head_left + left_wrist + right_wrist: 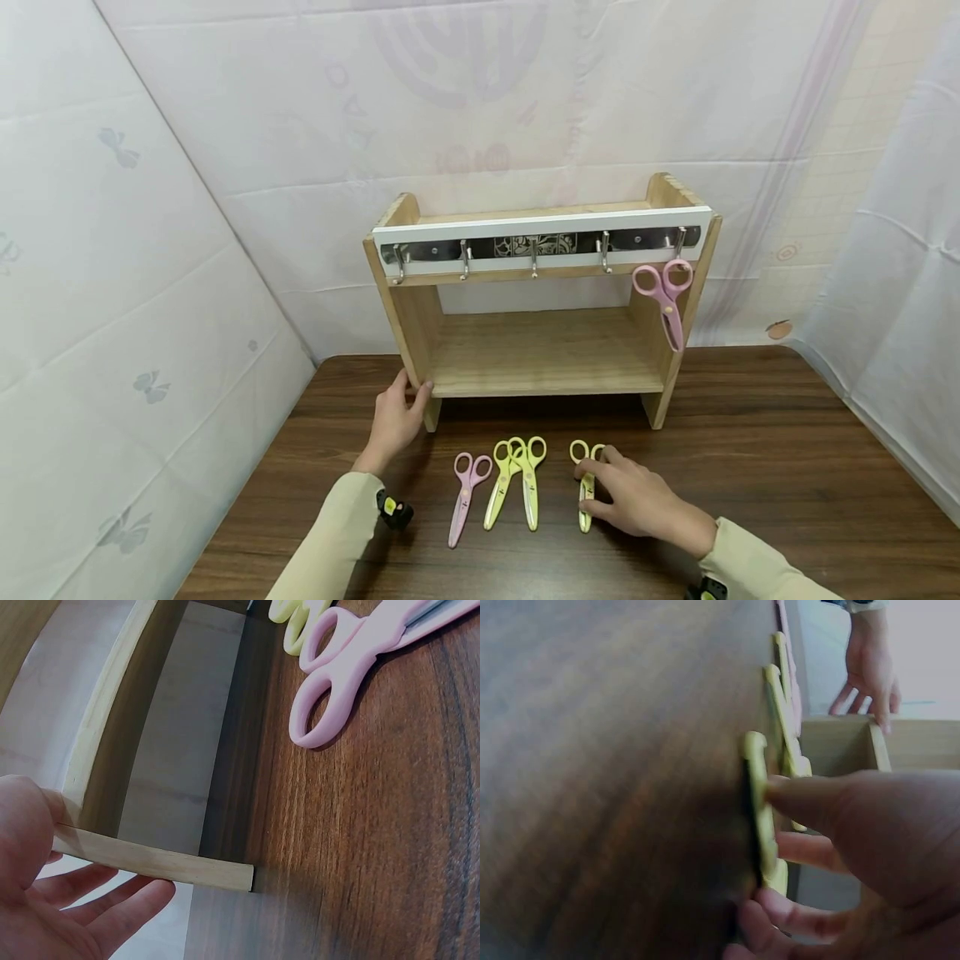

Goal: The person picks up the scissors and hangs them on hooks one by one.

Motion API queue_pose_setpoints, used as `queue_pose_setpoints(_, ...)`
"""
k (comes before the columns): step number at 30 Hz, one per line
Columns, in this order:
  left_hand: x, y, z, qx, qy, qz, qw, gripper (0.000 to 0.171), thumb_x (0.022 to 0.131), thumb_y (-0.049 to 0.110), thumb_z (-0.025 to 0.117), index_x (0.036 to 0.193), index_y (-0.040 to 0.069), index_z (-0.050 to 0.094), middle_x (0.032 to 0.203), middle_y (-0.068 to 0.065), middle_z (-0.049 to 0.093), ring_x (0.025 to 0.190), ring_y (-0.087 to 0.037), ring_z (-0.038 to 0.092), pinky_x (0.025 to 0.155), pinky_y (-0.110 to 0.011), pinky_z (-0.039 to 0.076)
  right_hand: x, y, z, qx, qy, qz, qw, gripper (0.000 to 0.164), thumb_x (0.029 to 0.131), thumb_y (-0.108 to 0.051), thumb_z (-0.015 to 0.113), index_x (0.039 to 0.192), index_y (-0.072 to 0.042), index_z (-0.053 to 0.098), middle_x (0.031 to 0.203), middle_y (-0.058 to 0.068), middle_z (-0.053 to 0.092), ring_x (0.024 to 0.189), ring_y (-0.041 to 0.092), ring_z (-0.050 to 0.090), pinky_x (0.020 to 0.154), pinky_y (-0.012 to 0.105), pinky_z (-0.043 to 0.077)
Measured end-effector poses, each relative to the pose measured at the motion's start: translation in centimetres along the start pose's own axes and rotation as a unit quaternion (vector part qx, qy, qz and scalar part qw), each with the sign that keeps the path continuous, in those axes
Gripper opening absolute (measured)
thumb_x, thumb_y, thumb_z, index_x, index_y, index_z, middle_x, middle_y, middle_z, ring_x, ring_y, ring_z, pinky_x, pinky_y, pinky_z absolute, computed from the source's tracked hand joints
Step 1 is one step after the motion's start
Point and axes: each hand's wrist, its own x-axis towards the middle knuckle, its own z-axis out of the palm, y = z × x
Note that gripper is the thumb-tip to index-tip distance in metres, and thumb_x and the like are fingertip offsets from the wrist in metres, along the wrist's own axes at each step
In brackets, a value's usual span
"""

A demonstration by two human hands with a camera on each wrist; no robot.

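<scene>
My left hand grips the lower left side panel of a small wooden shelf. In the left wrist view the thumb lies at the panel's front edge and the fingers spread along its outer face. Over the table on the right, my right hand holds a pair of yellow scissors, thumb by the blades and fingers at the handles. Left of it lie two overlapping yellow scissors and one pink pair, handles toward the shelf. Another pink pair hangs from the rightmost hook.
A white rail with several metal hooks runs across the shelf's top front. The shelf stands at the back of a dark wood table. Pale printed cloth hangs behind and at both sides.
</scene>
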Motion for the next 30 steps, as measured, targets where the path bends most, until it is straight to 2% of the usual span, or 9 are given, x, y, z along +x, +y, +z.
queue_pose_setpoints(6, 0.0, -0.2, 0.0, 0.004, -0.003, -0.001, 1.0, 0.04, 0.106, 0.021, 0.06, 0.139, -0.003, 0.054, 0.122, -0.027, 0.068, 0.108, -0.041, 0.07, 0.078, -0.048, 0.063, -0.2, 1.4, -1.4, 0.016, -0.058, -0.087, 0.994, 0.027, 0.091, -0.024, 0.08, 0.117, -0.023, 0.07, 0.104, -0.004, 0.05, 0.079, 0.009, 0.047, 0.061, 0.029, 0.043)
queue_pose_setpoints(10, 0.0, -0.2, 0.0, 0.006, -0.003, -0.001, 1.0, 0.04, 0.106, 0.021, 0.06, 0.139, -0.002, 0.054, 0.122, -0.026, 0.068, 0.108, -0.041, 0.069, 0.078, -0.048, 0.063, -0.3, 2.4, -2.0, 0.018, -0.085, -0.139, 0.987, 0.025, 0.092, -0.014, 0.077, 0.115, -0.023, 0.071, 0.107, -0.008, 0.051, 0.083, 0.005, 0.047, 0.068, 0.025, 0.044)
queue_pose_setpoints(13, 0.0, -0.2, 0.0, 0.009, -0.003, -0.001, 1.0, 0.04, 0.106, 0.021, 0.06, 0.138, -0.002, 0.054, 0.121, -0.025, 0.068, 0.107, -0.041, 0.07, 0.078, -0.048, 0.063, -0.6, 3.0, -2.4, 0.01, -0.096, -0.158, 0.983, 0.026, 0.092, -0.009, 0.075, 0.112, -0.025, 0.071, 0.115, -0.008, 0.053, 0.095, 0.006, 0.052, 0.076, 0.027, 0.049)
queue_pose_setpoints(16, 0.0, -0.2, 0.0, 0.012, -0.003, -0.001, 0.9999, 0.04, 0.106, 0.021, 0.06, 0.138, -0.002, 0.054, 0.121, -0.025, 0.068, 0.107, -0.041, 0.07, 0.078, -0.049, 0.063, -1.1, 3.5, -2.9, 0.011, -0.105, -0.157, 0.982, 0.027, 0.091, -0.009, 0.077, 0.108, -0.028, 0.07, 0.123, -0.006, 0.055, 0.108, 0.014, 0.056, 0.083, 0.034, 0.054)
queue_pose_setpoints(18, 0.0, -0.2, -0.1, 0.012, -0.004, -0.002, 0.9999, 0.039, 0.106, 0.02, 0.06, 0.138, -0.002, 0.055, 0.121, -0.025, 0.068, 0.107, -0.041, 0.07, 0.078, -0.049, 0.063, -1.4, 4.0, -3.1, 0.015, -0.098, -0.153, 0.983, 0.029, 0.09, -0.01, 0.079, 0.11, -0.028, 0.069, 0.123, -0.007, 0.056, 0.111, 0.018, 0.057, 0.085, 0.038, 0.055)
queue_pose_setpoints(21, 0.0, -0.1, -0.1, 0.011, -0.004, -0.001, 0.9999, 0.039, 0.106, 0.02, 0.06, 0.138, -0.002, 0.054, 0.121, -0.026, 0.068, 0.107, -0.041, 0.07, 0.078, -0.049, 0.063, -1.7, 4.8, -3.1, 0.031, -0.062, -0.154, 0.986, 0.035, 0.087, -0.005, 0.082, 0.111, -0.025, 0.067, 0.112, -0.009, 0.059, 0.1, 0.014, 0.059, 0.078, 0.034, 0.055)
queue_pose_setpoints(25, 0.0, -0.1, -0.2, 0.005, -0.006, -0.004, 1.0, 0.041, 0.106, 0.02, 0.06, 0.14, -0.002, 0.053, 0.123, -0.026, 0.067, 0.108, -0.042, 0.069, 0.079, -0.049, 0.063, -1.9, 5.6, -3.0, 0.043, -0.013, -0.151, 0.987, 0.043, 0.082, 0.007, 0.08, 0.111, -0.02, 0.064, 0.095, -0.012, 0.057, 0.083, 0.004, 0.055, 0.065, 0.025, 0.05)
queue_pose_setpoints(30, 0.0, -0.1, -0.1, -0.002, -0.009, -0.007, 0.9999, 0.041, 0.107, 0.02, 0.059, 0.14, -0.002, 0.053, 0.124, -0.026, 0.067, 0.11, -0.042, 0.069, 0.08, -0.049, 0.063, -1.9, 5.9, -2.8, 0.035, -0.004, -0.137, 0.99, 0.044, 0.081, 0.009, 0.079, 0.112, -0.019, 0.065, 0.092, -0.012, 0.056, 0.081, 0.004, 0.056, 0.063, 0.026, 0.05)
